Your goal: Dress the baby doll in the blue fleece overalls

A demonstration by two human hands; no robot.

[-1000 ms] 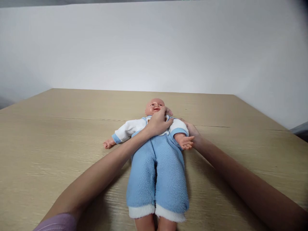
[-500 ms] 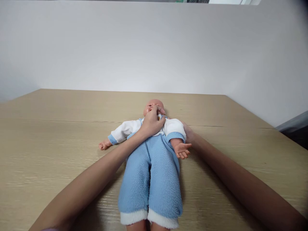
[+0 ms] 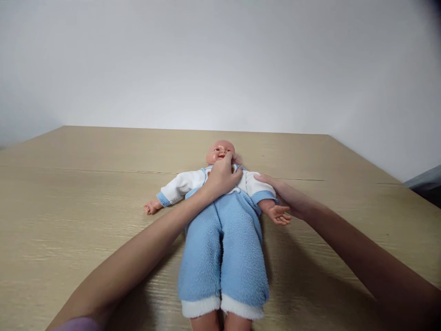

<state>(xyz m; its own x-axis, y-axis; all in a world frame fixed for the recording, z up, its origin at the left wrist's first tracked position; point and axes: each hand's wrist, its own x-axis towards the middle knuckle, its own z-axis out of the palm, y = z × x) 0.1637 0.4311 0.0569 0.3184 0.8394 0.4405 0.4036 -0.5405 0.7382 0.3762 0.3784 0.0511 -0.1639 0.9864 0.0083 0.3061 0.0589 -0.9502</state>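
Note:
A baby doll (image 3: 223, 243) in a blue fleece suit with white sleeves lies on its back on the wooden table (image 3: 69, 193), head away from me. My left hand (image 3: 222, 177) rests on its chest, fingers curled, with the fingertips touching the chin and mouth. My right hand (image 3: 285, 195) lies along the doll's arm on the right, fingers stretched out over the white sleeve and shoulder. The doll's small hand (image 3: 279, 214) sticks out just in front of my wrist. Its other arm (image 3: 172, 193) lies spread to the left.
The light wooden table runs to a plain white wall behind. Its right edge slants down at the far right, where a grey surface (image 3: 427, 184) shows beyond it.
My right hand has come out from behind the doll's shoulder and now lies on top of its sleeve. My left hand stays at the chin. The view has shifted slightly.

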